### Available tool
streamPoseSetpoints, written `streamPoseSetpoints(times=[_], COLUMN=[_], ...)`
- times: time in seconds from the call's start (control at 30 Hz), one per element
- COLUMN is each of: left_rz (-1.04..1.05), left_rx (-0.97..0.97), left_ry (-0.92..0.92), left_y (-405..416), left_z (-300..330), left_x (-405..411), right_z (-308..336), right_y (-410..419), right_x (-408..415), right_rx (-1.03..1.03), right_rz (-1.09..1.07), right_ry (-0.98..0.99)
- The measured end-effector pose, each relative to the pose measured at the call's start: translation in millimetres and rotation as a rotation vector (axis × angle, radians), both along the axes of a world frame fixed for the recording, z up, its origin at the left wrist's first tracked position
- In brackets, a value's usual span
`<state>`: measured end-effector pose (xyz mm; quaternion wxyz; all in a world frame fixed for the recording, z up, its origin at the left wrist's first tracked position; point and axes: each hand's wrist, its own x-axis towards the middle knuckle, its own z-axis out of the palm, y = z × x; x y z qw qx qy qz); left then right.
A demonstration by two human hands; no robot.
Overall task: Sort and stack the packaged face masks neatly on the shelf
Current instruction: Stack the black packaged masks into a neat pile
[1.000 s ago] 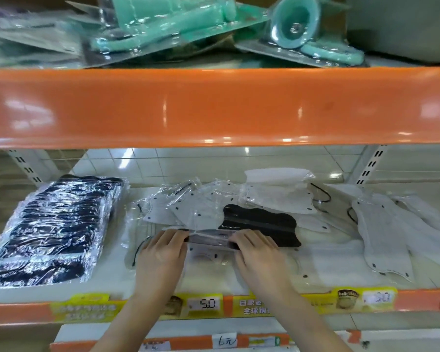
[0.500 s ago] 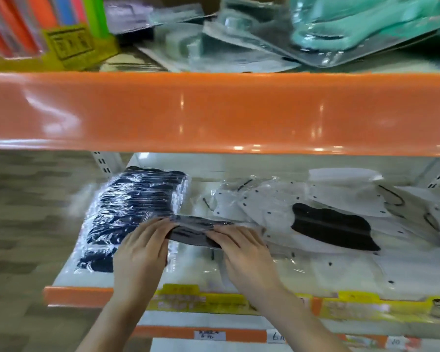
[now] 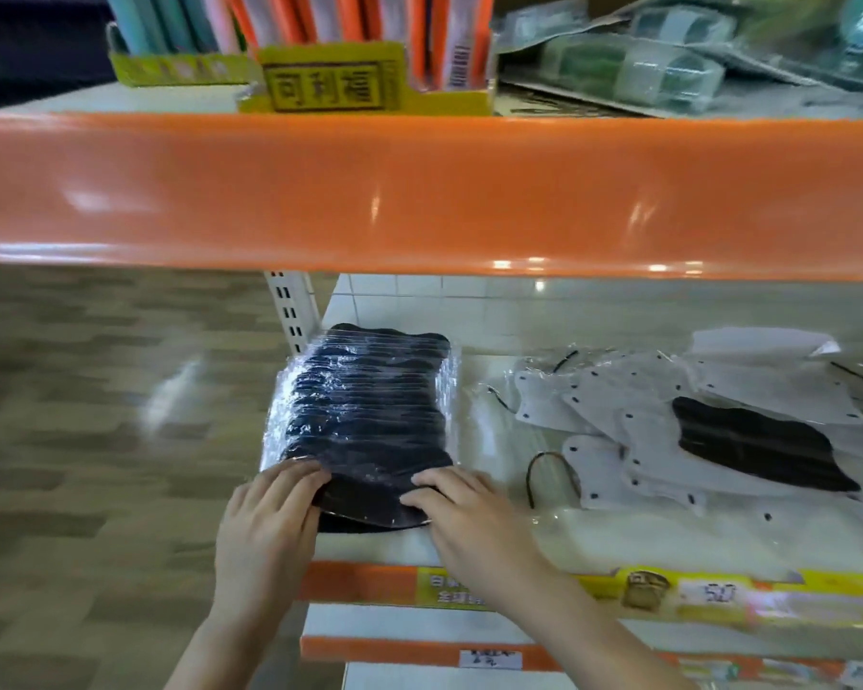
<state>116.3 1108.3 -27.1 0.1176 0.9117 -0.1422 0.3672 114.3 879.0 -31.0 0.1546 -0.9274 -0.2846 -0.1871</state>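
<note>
Box [image 3: 327, 87] label: "可利福"

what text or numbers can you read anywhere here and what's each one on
"可利福": black characters on the yellow display box on the upper shelf.
"5.0", roughly: blurred price tag on the yellow shelf-edge strip of the mask shelf.
White characters at the strip's left end: partly hidden by the right hand, unreadable.
Handwritten white label on the lower orange rail: too blurred.
Barcode on an upright orange pack: digits unreadable.

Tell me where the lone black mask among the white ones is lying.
In the head view the lone black mask lies right of centre on the lower shelf, atop the scattered white masks, well right of the black mask stack.
</note>
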Motion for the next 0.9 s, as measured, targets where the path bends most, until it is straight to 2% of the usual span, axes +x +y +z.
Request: streamPoseSetpoints(times=[0.3,0.57,0.73,0.9], left_rz=[-0.282,-0.19,-0.166,-0.111], left_rx=[-0.007,0.029,0.088,0.022], left_ry=[0.267,0.192,0.16,0.196], left_y=[40.1,23.7,24.1,23.4], left_z=[-25.7,-20.4,-17.0,-12.8], left_x=[16.5,22.1,18.4,13.6], right_z=[-6.4,-7.9,-14.2,-12.9], right_y=[16.9,29.8,30.7,31.8], right_x=[3.4,5.3,4.2,0.5], right_rx=[-0.014,0.001,0.036,0.064], right_rz=[-0.117,-0.247,-0.213,-0.204], right_ry=[0.11,0.015,-0.088,-0.068])
